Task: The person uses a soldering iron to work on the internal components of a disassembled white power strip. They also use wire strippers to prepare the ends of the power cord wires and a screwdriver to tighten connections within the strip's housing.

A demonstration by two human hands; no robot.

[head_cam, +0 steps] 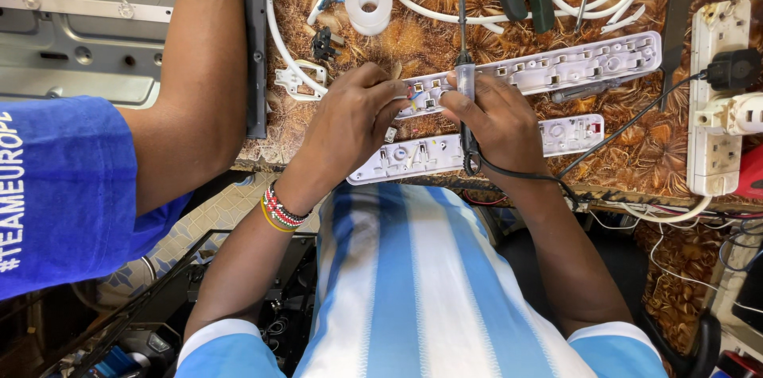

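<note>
My right hand [499,120] grips a soldering iron [464,80]; my left hand [350,120] pinches wires [414,94] inside the open power strip [556,68].

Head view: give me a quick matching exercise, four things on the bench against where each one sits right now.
Things:
1. soldering iron
2. tape roll
3. open strip housing
4. black plug

Places:
A. plugged into the white power strip at the right edge
B. gripped in the right hand
C. its near end pinched by the left hand
D. far side of the bench, beside the white cable

Pairs: 1-B, 2-D, 3-C, 4-A
</note>
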